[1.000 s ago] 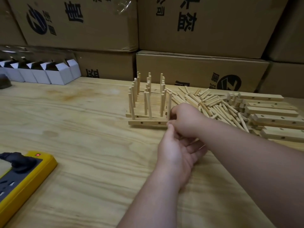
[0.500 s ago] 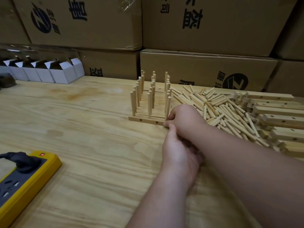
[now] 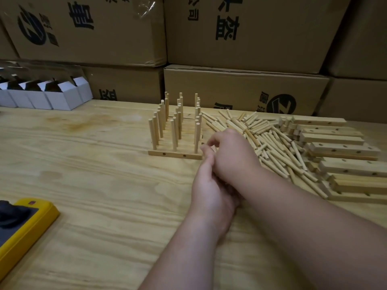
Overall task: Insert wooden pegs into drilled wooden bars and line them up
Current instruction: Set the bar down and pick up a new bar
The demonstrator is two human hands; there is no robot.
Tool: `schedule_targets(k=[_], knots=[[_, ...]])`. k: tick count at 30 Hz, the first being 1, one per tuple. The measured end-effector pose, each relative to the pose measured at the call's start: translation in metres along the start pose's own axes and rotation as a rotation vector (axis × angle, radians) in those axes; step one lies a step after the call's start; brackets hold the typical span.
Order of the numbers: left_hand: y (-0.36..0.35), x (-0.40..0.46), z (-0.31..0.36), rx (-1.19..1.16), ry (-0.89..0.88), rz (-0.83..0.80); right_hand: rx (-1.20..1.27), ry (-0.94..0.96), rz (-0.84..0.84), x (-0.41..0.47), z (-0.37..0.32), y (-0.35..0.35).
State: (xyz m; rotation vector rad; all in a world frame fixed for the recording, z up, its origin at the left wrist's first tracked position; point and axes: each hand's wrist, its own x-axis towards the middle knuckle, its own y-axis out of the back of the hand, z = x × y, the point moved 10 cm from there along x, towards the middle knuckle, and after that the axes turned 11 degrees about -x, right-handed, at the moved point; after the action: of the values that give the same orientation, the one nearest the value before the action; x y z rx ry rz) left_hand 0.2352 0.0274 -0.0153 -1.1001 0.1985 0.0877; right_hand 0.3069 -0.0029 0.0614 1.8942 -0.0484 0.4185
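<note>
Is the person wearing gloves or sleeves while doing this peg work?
No. Both the left hand and the right hand are bare, with no gloves, rings or watch showing. Both forearms are uncovered as far as the picture shows, so no sleeve is visible.

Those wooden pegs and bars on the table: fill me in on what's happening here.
A person is assembling peg racks. Finished bars with upright pegs stand lined up, the nearest bar at the front. The right hand is beside that bar's right end, fingers curled; the left hand sits just under it. Whether either holds a peg is hidden. Loose pegs and undone bars wait at right.
</note>
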Motion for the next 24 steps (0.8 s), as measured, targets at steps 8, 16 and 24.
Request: schedule_targets(k=[8, 16, 24], knots=[[-0.003, -0.002, -0.001, 0.33, -0.097, -0.039, 0.074, -0.109, 0.207, -0.108, 0.095, 0.065], [-0.011, -0.008, -0.002, 0.387, -0.132, -0.039, 0.02, -0.39, 0.303, -0.138, 0.204, 0.096], [-0.011, -0.01, -0.002, 0.385, -0.137, -0.03, -0.09, -0.385, 0.257, -0.122, 0.224, 0.095]])
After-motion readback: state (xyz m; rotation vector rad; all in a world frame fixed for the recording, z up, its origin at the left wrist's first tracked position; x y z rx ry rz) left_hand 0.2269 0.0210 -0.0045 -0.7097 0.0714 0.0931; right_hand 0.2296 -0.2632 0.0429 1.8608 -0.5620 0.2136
